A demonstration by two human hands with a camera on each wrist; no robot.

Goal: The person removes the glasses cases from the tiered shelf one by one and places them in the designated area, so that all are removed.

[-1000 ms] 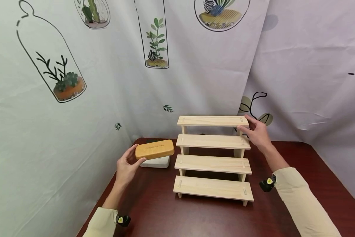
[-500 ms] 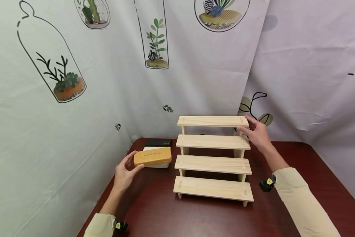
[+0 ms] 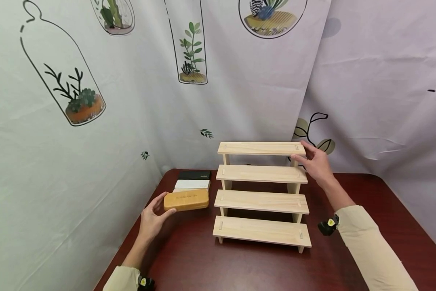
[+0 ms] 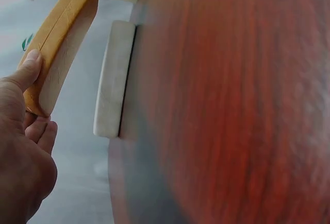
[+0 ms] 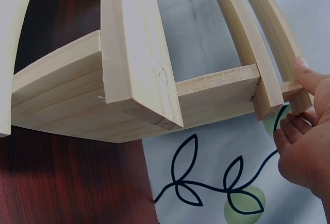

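My left hand grips the left end of a mustard-yellow glasses case, thumb on its near side. In the left wrist view the yellow case is raised, with a gap between it and a white glasses case on the table. Behind it in the head view lie the white case and a black case, one behind the other. My right hand holds the right end of the top board of a wooden four-step display stand. The right wrist view shows its thumb and fingers around that board's end.
The stand rests on a dark red table, right of the cases, its boards bare. A pale curtain printed with plants in glass jars hangs close behind and along the left side of the table.
My left hand has lowered the yellow glasses case toward the near side and slightly left, uncovering the black and white cases behind it. The right hand and the stand have stayed put.
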